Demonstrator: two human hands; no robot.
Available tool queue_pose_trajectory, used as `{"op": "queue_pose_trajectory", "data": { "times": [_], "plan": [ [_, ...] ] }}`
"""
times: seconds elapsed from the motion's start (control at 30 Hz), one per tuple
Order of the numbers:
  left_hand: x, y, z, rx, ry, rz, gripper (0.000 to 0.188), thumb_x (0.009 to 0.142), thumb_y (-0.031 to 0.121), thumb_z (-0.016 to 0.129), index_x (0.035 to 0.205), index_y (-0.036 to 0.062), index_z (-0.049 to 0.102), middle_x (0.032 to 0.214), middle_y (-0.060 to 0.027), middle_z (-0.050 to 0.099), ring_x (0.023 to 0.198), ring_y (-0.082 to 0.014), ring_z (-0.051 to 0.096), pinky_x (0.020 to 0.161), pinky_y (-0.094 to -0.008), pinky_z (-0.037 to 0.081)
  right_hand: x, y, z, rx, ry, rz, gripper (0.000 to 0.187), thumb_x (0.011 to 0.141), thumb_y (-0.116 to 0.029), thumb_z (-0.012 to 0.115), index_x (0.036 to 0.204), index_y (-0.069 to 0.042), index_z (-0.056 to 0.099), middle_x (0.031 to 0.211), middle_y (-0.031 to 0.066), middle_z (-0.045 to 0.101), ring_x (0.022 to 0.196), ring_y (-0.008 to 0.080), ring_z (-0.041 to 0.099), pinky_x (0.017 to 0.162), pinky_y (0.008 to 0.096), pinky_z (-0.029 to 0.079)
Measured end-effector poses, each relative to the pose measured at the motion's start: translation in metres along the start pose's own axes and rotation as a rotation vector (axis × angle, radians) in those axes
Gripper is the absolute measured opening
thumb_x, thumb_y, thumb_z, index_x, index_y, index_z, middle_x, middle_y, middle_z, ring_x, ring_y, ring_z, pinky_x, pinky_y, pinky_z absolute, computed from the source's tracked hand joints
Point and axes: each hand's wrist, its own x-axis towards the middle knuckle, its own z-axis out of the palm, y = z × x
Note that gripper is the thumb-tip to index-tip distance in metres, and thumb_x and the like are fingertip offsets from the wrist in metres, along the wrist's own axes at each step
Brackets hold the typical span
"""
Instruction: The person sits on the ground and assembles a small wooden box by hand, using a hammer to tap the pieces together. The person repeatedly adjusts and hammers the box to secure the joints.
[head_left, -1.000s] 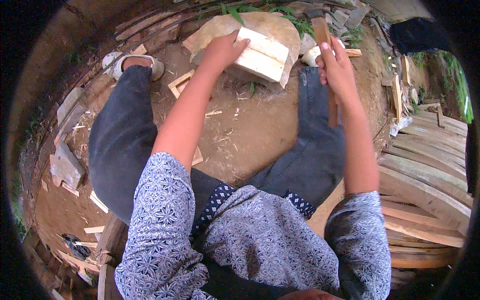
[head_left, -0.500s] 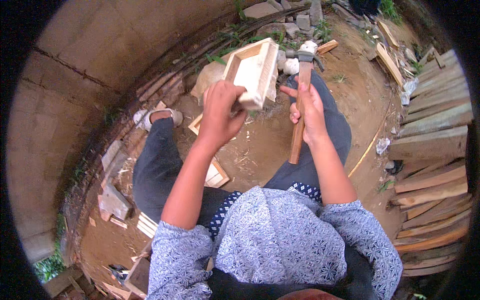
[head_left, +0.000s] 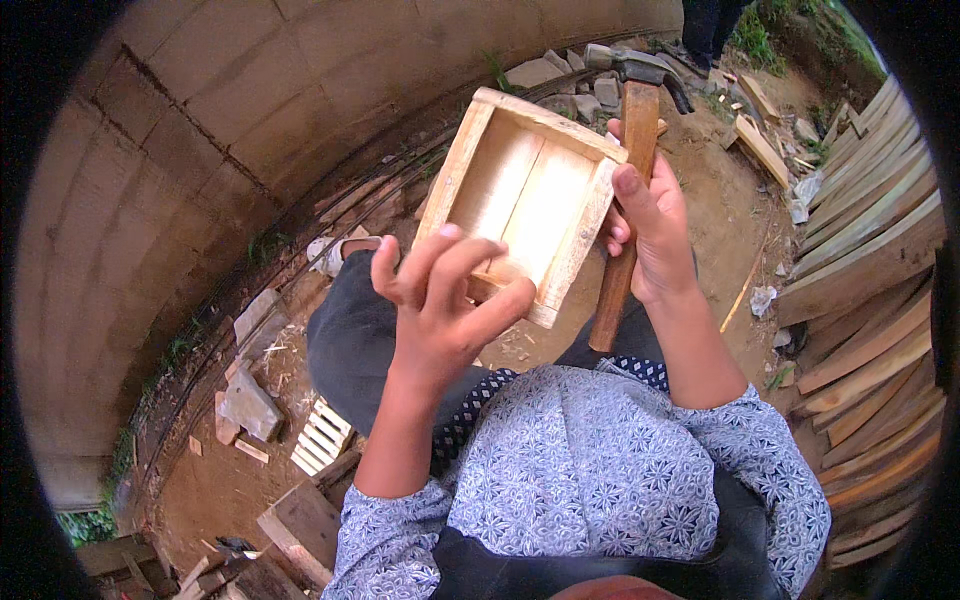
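Observation:
A shallow, pale wooden box [head_left: 572,205] is tilted up in front of me, its inside showing two floor boards with a seam between. My right hand [head_left: 650,215] grips a claw hammer [head_left: 638,120] by its wooden handle, head up. The same hand pinches the box's right edge, thumb on the rim. Across the box's near left corner lies my left hand [head_left: 445,300], fingers bent and spread apart, seemingly not clamped on it. Whether its fingertips touch the wood is hard to tell.
A slatted pale wooden piece [head_left: 322,437] lies on the dirt at left, near stone chunks [head_left: 250,402]. Stacked planks [head_left: 860,290] line the right side. A curved block wall [head_left: 200,150] rises at left. Another person's dark-clad legs [head_left: 708,28] stand at the far end.
The box has come nearer and turned its open side toward me. My right hand has moved up beside it, taking its right edge along with the hammer. My left hand's fingers have loosened.

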Motion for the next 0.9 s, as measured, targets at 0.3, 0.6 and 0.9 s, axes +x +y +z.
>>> {"op": "queue_pose_trajectory", "data": {
  "times": [0.3, 0.6, 0.9],
  "plan": [
    [-0.03, 0.004, 0.008, -0.855, 0.159, -0.719, 0.087, 0.077, 0.0, 0.065, 0.149, 0.0145, 0.018, 0.155, -0.0213, 0.019, 0.142, -0.039, 0.031, 0.112, -0.0551, 0.033, -0.011, 0.0, 0.009, -0.123, 0.042, -0.007, 0.065, 0.085, -0.028, 0.08, 0.134, -0.005, 0.045, 0.086, -0.0009, 0.055, 0.051, 0.0023, 0.045, 0.043, 0.0187, 0.04],
    [-0.037, 0.026, 0.028, -1.561, 0.239, -1.381, 0.06, 0.095, 0.011, 0.063, 0.143, 0.0111, 0.026, 0.138, -0.014, 0.044, 0.126, -0.029, 0.053, 0.095, -0.047, 0.055, -0.005, 0.003, -0.015, -0.223, -0.114, 0.148, 0.05, 0.094, -0.028, 0.069, 0.131, -0.001, 0.048, 0.089, 0.0019, 0.058, 0.052, 0.0034, 0.046, 0.044, 0.019, 0.04],
    [-0.089, -0.043, 0.039, -0.915, 0.391, -1.488, 0.056, 0.09, 0.001, 0.06, 0.138, 0.0046, 0.031, 0.126, -0.014, 0.049, 0.114, -0.022, 0.055, 0.093, -0.0349, 0.052, 0.04, -0.009, -0.071, 0.175, -0.154, 0.174, 0.04, 0.105, -0.028, 0.047, 0.137, -0.003, 0.044, 0.084, 0.0007, 0.049, 0.06, 0.0033, 0.045, 0.046, 0.0166, 0.042]
  ]
}}
